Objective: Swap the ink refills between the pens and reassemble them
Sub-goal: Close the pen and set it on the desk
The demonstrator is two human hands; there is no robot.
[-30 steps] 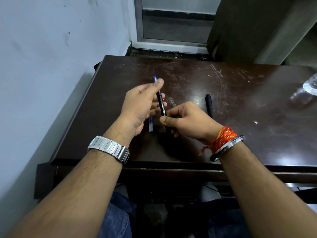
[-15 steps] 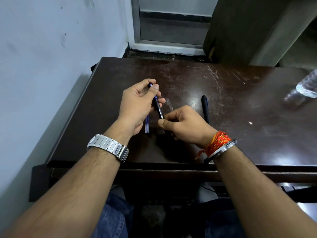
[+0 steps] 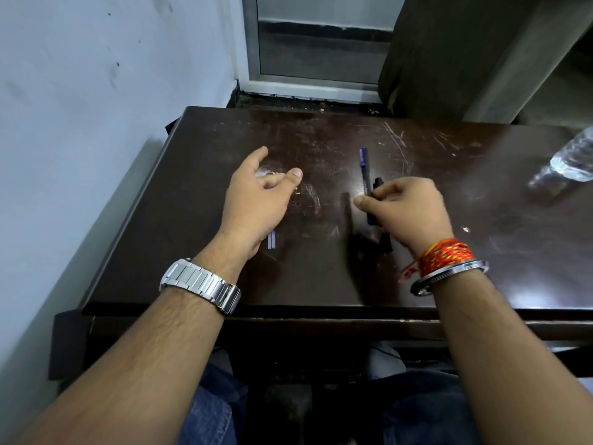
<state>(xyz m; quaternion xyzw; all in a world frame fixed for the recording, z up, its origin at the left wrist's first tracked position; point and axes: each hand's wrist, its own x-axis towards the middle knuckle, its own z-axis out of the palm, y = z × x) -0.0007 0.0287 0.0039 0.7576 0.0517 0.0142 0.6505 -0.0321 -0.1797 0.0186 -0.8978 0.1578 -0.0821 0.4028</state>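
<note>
My right hand (image 3: 410,213) is shut on a black pen with a blue end (image 3: 364,165), pinching it near its middle, the blue end pointing away from me. A second black pen (image 3: 387,244) lies on the table, mostly hidden under that hand. My left hand (image 3: 256,203) hovers with fingers apart and holds nothing. Two thin pale-blue refills (image 3: 272,243) lie side by side on the table; only their near ends show from under its palm.
The dark brown table (image 3: 321,277) is scratched and glossy. A clear plastic water bottle (image 3: 574,160) lies at its far right. A pale wall (image 3: 80,123) runs close along the left side. My knees sit below the table's front edge.
My left hand let go of the pen and moved left over the refills, fingers spread. My right hand carried the pen to the right, over the second black pen.
</note>
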